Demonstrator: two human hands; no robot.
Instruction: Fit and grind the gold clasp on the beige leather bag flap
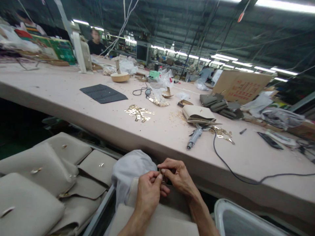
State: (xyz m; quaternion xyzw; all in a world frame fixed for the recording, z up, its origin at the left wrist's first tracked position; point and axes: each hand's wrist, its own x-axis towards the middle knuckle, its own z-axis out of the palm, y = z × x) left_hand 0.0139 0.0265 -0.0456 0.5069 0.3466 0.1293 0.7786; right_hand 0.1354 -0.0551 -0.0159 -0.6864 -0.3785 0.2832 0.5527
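Note:
Both hands meet over a beige bag [157, 221] lying on the lap, above grey cloth [134, 164]. The thumb and fingers of my left hand [149, 188] are pinched together. Close against it, my right hand [180, 178] is pinched too, its fingertips at the left thumb. Between them is something small and partly metallic, mostly hidden by the fingers; its kind cannot be made out. To the left, several beige bags [24, 193] with metal clasps are piled in a container with a metal edge [99, 211].
On the table [157, 132] lie gold metal plates [139, 113], a grey power screwdriver [195, 137] with a black cord [228, 168], a folded beige bag [199, 114], small scattered fittings [178, 116] and a black sheet [103, 93]. A white-rimmed bin [218, 208] stands at right.

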